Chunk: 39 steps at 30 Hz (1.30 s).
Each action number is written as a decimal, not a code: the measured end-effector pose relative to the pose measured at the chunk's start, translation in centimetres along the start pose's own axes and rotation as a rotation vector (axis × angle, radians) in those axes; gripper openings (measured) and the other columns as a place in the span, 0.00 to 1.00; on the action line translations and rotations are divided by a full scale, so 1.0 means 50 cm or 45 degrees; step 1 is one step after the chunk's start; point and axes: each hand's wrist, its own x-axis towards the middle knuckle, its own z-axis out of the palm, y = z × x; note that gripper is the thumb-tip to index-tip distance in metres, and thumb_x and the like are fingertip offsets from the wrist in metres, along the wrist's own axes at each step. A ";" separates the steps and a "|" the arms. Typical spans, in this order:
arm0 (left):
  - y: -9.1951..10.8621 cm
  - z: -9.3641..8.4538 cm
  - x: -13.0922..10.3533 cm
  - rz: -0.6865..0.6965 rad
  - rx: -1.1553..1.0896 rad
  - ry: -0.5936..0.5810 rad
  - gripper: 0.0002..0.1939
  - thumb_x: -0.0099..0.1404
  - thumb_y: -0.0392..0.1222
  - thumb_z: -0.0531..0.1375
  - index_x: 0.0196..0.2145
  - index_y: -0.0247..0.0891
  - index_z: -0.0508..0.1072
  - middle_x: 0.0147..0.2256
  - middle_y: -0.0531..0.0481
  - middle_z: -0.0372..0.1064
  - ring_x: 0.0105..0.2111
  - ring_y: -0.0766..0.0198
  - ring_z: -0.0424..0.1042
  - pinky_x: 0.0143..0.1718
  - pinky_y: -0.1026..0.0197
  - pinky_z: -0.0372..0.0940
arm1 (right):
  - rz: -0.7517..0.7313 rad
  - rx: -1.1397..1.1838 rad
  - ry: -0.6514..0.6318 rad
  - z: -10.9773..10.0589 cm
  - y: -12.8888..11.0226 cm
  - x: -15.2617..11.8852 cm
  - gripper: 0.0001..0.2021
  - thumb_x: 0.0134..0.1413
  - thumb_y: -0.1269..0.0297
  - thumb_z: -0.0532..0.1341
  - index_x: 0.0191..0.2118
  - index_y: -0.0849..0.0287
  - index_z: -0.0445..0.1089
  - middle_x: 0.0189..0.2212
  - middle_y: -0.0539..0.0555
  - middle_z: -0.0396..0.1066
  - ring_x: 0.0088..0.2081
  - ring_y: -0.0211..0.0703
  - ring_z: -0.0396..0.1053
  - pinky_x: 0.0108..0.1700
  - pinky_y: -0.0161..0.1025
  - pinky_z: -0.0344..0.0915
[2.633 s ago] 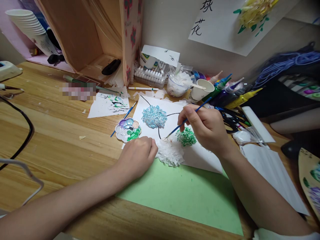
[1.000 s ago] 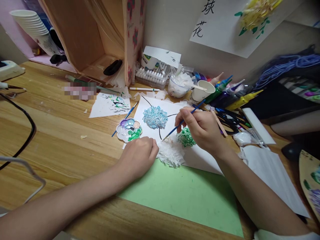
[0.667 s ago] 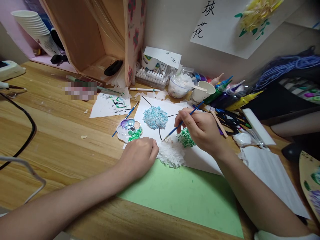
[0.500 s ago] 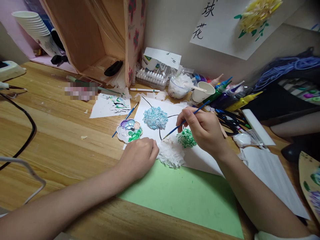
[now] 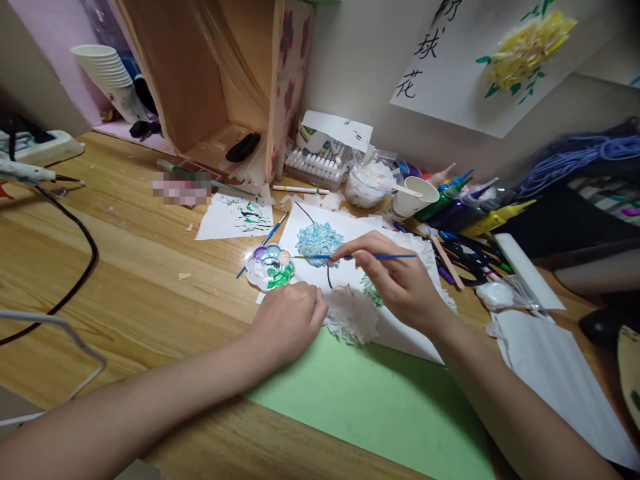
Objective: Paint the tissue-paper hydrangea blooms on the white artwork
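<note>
My right hand (image 5: 395, 277) is closed around a thin blue paintbrush (image 5: 373, 256), its tip at the pinkish well of a flower-shaped paint palette (image 5: 257, 275). My left hand (image 5: 290, 317) rests with curled fingers on the lower left of the white paper sheet (image 5: 410, 340); whether anything is inside the fingers is hidden. On the sheet are a blue crumpled-paper flower (image 5: 317, 241), a white one (image 5: 350, 323) beside my left hand, and a green one (image 5: 371, 290) partly covered by my right hand. Dark painted stems show between them.
A light green sheet (image 5: 370, 400) lies under the white paper. Behind stand a bowl of paper scraps (image 5: 367, 185), a paper cup (image 5: 414, 199) and paint bottles (image 5: 465, 200). A second brush (image 5: 275, 229) lies by the palette. A black cable (image 5: 83, 230) crosses the left side.
My right hand has moved the paintbrush left from the white flower to the palette, and the brush now lies nearly level. My left hand keeps its place on the paper; the view has shifted slightly.
</note>
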 end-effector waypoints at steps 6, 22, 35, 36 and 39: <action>-0.003 0.001 0.000 0.030 -0.014 0.007 0.19 0.69 0.38 0.44 0.28 0.35 0.72 0.29 0.42 0.75 0.30 0.54 0.74 0.30 0.57 0.59 | -0.041 -0.065 -0.115 0.024 0.006 0.000 0.11 0.65 0.63 0.53 0.40 0.54 0.73 0.37 0.53 0.78 0.40 0.43 0.72 0.43 0.41 0.66; 0.000 0.002 -0.001 -0.004 0.011 -0.010 0.21 0.70 0.40 0.43 0.27 0.36 0.71 0.28 0.44 0.74 0.29 0.56 0.73 0.29 0.57 0.55 | 0.100 -0.014 0.304 -0.037 -0.003 -0.001 0.21 0.66 0.55 0.50 0.25 0.57 0.69 0.20 0.50 0.71 0.24 0.36 0.67 0.29 0.37 0.62; 0.000 0.001 0.002 -0.030 0.020 -0.012 0.20 0.70 0.40 0.44 0.27 0.37 0.70 0.28 0.45 0.74 0.29 0.57 0.72 0.29 0.58 0.52 | 0.052 -0.087 0.189 -0.028 -0.001 0.000 0.22 0.65 0.56 0.51 0.22 0.57 0.68 0.17 0.48 0.68 0.20 0.33 0.66 0.28 0.34 0.62; 0.001 0.002 0.002 -0.029 0.019 -0.012 0.20 0.70 0.40 0.44 0.26 0.37 0.70 0.27 0.45 0.74 0.29 0.57 0.72 0.29 0.58 0.52 | 0.054 -0.091 0.191 -0.029 -0.001 0.000 0.22 0.65 0.56 0.51 0.22 0.57 0.68 0.17 0.48 0.68 0.20 0.33 0.66 0.28 0.34 0.62; 0.001 0.002 0.002 -0.033 0.022 -0.012 0.20 0.70 0.40 0.44 0.26 0.37 0.70 0.28 0.45 0.74 0.29 0.57 0.72 0.29 0.58 0.52 | 0.045 -0.066 0.211 -0.029 -0.001 0.001 0.23 0.66 0.57 0.51 0.20 0.58 0.67 0.17 0.49 0.69 0.21 0.33 0.66 0.28 0.34 0.62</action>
